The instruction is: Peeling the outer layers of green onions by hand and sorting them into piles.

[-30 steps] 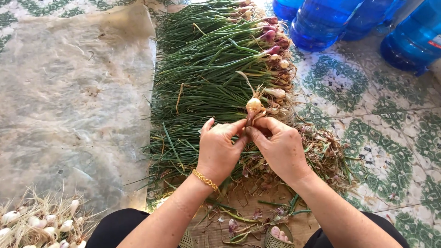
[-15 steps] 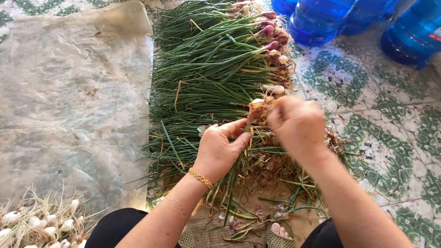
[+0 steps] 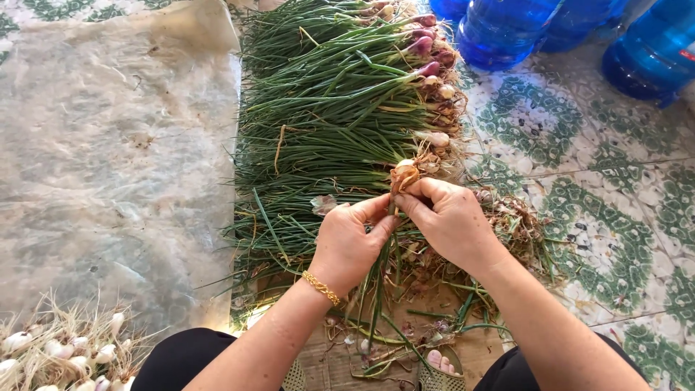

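both hands [image 3: 405, 224] pinch one shallot [image 3: 403, 174] (blue jugs [image 3: 499, 32] behind).

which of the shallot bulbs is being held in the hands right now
The bulb with loose tan skin, pinched by both hands; the other bulbs lie in the row behind, untouched.

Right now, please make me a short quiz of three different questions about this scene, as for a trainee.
1. True or false: the right hand holds a knife.
2. Which lies at lower left? A) trimmed white bulbs B) blue bottles C) green onion pile
3. Fill in: the left hand wears a gold ____.

Key: 1 false, it pinches an onion bulb; 2 A; 3 bracelet.
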